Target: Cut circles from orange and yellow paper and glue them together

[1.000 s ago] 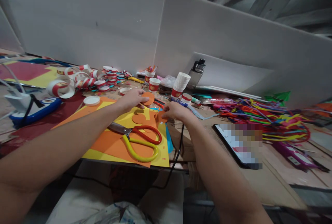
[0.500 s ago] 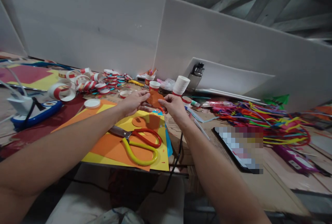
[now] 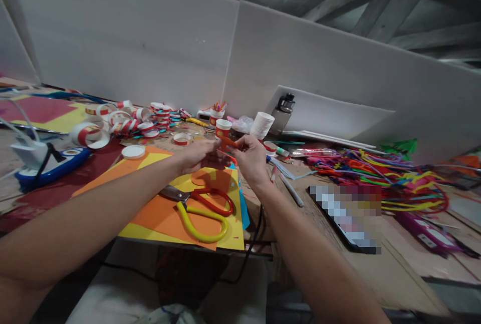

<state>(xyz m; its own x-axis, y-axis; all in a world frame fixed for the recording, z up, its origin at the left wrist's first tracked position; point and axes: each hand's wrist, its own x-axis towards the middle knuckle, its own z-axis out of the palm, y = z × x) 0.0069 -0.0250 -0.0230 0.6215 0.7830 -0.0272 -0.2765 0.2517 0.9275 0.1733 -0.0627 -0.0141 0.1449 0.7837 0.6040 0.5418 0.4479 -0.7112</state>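
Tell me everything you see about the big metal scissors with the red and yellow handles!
The big metal scissors have grey blades meeting at a pivot, one red handle loop and one yellow handle loop, both smooth and plastic-looking. They lie on orange paper and yellow paper, blades pointing left. The person's left forearm hides the tips, so I can't tell how far they're open. Only paper is seen touching them.

The paper piece (image 3: 227, 142) is orange, scissor handles (image 3: 203, 210) red and yellow.
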